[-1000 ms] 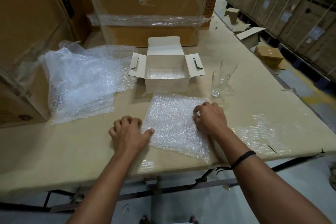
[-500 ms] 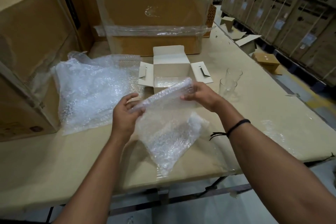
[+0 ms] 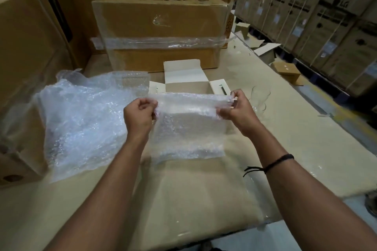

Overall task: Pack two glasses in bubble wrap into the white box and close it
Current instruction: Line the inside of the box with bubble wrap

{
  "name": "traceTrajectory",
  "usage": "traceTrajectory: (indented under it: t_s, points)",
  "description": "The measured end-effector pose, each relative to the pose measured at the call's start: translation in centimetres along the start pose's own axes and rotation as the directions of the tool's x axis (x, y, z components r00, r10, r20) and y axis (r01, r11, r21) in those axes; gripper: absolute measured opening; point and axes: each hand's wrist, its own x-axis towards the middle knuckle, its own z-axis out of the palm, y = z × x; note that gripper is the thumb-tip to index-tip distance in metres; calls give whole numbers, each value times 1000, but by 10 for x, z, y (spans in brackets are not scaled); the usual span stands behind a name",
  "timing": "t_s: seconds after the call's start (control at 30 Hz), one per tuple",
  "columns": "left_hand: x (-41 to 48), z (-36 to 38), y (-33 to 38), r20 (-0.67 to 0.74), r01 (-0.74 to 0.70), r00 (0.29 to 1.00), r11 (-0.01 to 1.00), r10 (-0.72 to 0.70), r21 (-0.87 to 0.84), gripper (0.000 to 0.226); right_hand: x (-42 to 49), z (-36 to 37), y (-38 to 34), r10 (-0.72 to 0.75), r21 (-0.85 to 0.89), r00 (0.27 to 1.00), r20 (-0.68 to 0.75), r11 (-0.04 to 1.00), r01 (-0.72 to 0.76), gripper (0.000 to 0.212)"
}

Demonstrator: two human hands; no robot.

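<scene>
1. Head view: a person's two bare forearms reach in from 6 o'clock over a table (image 3: 204, 199) covered in brown cardboard.
2. The left hand (image 3: 139, 116), just left of centre, has its fingers curled, pinching the upper left edge of a sheet of bubble wrap (image 3: 187, 130).
3. The right hand (image 3: 237, 113), just right of centre, pinches the sheet's upper right edge between thumb and fingers. A black band (image 3: 279, 161) circles that wrist.
4. The sheet is stretched between both hands and hangs down toward the table.
5. Behind the sheet, at 12 o'clock from the hands, sits the white box (image 3: 183, 76), its flaps spread open.
6. At 3 o'clock from the box stand the glasses (image 3: 261, 98), blurred, bare and upright on the table near the right hand.
7. At 9 o'clock lies a loose pile of bubble wrap (image 3: 85, 116).
8. Farther at 12 o'clock is a large cardboard box (image 3: 161, 26) banded with clear film.
9. At 2 o'clock sit a small brown box (image 3: 286, 71) and stacked cartons (image 3: 326, 16).
</scene>
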Motion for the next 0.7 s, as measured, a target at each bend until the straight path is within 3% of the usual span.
traceTrajectory:
  t_s: [0.13,0.23,0.37,0.47,0.7]
  points:
    - [27,28,8,-74,-82,993,993,89,89,18,38,7,-13,-52,-95,951,-306,995,24,42]
    - [48,48,11,-84,-183,974,953,209,243,14,74,13,-21,-123,-233,914,-387,972,32,22]
    - [75,68,6,-37,-230,963,887,267,401,15,111,22,-20,-205,-356,904,-376,932,63,9]
    - [94,71,1,-28,-220,961,821,275,526,14,133,23,-14,-171,-450,934,-312,893,13,18]
    - [120,65,-11,216,-282,958,479,189,831,19,152,33,-10,-69,-758,990,-124,650,-50,35]
